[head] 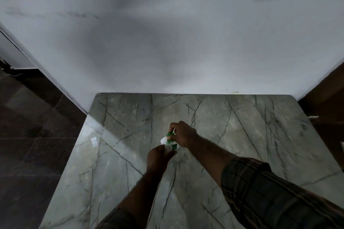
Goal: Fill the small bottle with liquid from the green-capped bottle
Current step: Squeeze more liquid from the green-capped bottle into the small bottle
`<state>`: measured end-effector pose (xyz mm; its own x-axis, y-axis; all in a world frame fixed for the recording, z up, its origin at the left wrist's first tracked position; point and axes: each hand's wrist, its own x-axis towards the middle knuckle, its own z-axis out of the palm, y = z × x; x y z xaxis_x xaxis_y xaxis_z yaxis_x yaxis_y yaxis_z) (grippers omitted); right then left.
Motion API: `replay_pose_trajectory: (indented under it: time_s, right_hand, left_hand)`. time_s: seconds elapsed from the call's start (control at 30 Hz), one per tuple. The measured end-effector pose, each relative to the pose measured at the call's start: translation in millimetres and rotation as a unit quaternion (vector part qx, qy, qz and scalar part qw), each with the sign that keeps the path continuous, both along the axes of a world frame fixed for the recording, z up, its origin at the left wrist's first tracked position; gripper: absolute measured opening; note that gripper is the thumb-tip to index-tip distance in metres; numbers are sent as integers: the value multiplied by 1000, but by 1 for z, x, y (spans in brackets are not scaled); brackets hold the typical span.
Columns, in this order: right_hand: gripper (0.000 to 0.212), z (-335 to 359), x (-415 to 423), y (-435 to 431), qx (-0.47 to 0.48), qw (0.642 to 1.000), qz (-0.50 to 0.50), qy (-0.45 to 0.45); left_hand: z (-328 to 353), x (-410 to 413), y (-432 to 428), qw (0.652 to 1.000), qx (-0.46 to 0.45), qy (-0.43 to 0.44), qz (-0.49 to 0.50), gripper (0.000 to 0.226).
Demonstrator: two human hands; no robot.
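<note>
The green-capped bottle (pixel 169 140) sits near the middle of the desk (pixel 242 126), a white body with green at its top and on its label, tipped over so that its upper end leans toward the small bottle (pixel 168 147) just below it. The small bottle looks clear and is mostly hidden; whether liquid is passing between them cannot be told at this size.

The right hand (pixel 183 135) is closed over the top and side of the green-capped bottle, fingers curled around it. The left hand (pixel 158 156) is wrapped around the small bottle, holding it in place close against the larger one.

Both bottles are probably light plastic, the larger one squeezable and its smooth wall likely slippery if wet. The body is the better place to hold it, so the spout stays free. The small bottle would tip easily, so a firm hold low around it seems wise, with its mouth kept right under the spout.

The polished stone desk is bare on all sides of the hands. Its back edge meets the wall (pixel 167 33); the left edge drops off to a dark floor (pixel 37 135), well apart from the work.
</note>
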<state>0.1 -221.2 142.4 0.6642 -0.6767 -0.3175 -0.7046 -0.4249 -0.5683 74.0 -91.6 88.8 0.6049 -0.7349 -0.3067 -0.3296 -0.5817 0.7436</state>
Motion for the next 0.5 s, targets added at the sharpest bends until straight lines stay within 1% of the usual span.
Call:
replay_pose_trajectory:
  time_s: [0.1,0.37,0.5]
  right_hand:
    - [24,5,2,-1,-2,1000,3,7]
    - [23,1,-1,3,-2,1000,-13,-4]
    - [25,5,0,1,4,1000,-11,-2]
  left_hand:
    - [3,-1,-1,1000,-2,-22,-7,25]
    - [2,2,-2,1000,2,-6,-8,27]
    - [4,3,-3,1000,2,-22,-11,29]
